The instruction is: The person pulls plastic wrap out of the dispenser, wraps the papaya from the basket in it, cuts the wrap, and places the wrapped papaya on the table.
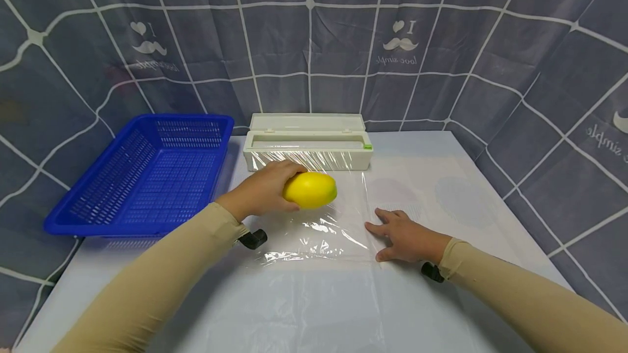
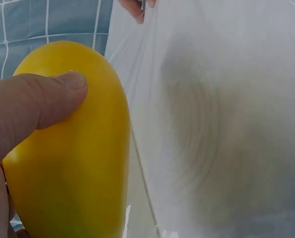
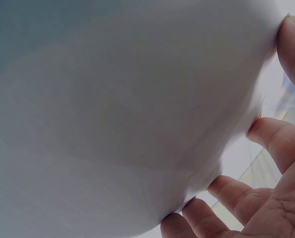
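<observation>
One yellow fruit (green-tipped) juts from the left hand.

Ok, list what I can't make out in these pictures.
- Head view: the left end of the yellow fruit, covered by the left hand.
- Left wrist view: the yellow fruit's lower end, cut off by the bottom edge.
- Right wrist view: part of the right hand, cut off by the right edge.

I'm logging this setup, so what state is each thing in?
Fruit: held in the left hand, over the film
Film: drawn out from the box, spread flat
Lid: open, tilted back
Basket: upright
Right hand: fingers spread at the film's edge
</observation>
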`<state>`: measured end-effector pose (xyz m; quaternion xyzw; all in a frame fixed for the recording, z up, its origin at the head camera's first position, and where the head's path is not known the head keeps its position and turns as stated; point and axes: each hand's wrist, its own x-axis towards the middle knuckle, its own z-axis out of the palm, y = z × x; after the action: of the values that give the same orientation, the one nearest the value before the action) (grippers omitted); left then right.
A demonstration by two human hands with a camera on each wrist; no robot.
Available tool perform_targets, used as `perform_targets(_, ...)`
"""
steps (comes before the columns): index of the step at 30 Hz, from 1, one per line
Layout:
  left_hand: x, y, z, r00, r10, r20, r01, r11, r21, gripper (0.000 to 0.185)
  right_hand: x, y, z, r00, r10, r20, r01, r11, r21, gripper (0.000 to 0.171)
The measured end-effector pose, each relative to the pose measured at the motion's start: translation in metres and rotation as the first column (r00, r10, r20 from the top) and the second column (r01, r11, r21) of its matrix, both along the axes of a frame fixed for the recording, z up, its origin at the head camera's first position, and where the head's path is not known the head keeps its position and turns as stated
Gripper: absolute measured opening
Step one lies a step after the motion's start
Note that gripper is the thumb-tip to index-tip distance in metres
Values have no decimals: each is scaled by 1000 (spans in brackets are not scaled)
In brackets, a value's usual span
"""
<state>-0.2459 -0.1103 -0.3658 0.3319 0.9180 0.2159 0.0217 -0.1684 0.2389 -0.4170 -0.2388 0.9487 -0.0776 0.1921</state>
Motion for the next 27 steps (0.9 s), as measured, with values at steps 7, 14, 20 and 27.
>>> perform_targets(7,2,11,-13,1000,3,2,-3,1000,1,75,-1,-1,0,1000,-11,10,11,1000,5,81)
perform_targets(14,4,17,-23,999,6,33,-5,1000,-23,80,-1,-1,0,1000,-9,9,9,1000,7,81)
perform_targets(20,4,17,-32,996,40,84,-38,999,-30,84,-1,0,-2,1000,1,-1,-1,1000,8,81)
perform_targets(27,5,16,-38,990,66,127,-62,997,-36,80,-1,0,-2,1000,-6,2,6,1000,8,81)
